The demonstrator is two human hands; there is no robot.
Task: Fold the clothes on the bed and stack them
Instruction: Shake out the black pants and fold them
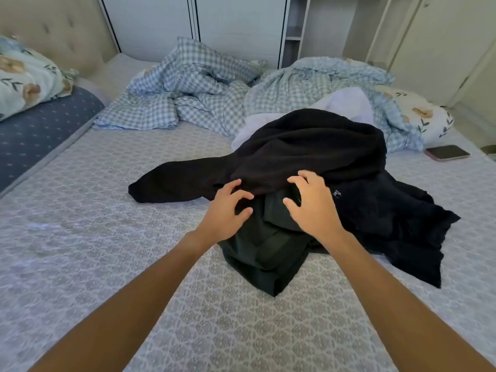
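your left hand [224, 210] and right hand [312, 204] hover over the heap of dark clothes [308, 162] in the middle of the bed [107, 210], fingers spread and half curled, gripping nothing. a white garment [341, 106] lies behind the heap, a phone [447, 152] to its right

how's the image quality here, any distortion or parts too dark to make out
Head view: wide-angle bending bows the white wardrobe doors and bed edges; soft, even light, no glare; the heap of black clothes is so dark its folds merge; the left hand and right hand look sharp.
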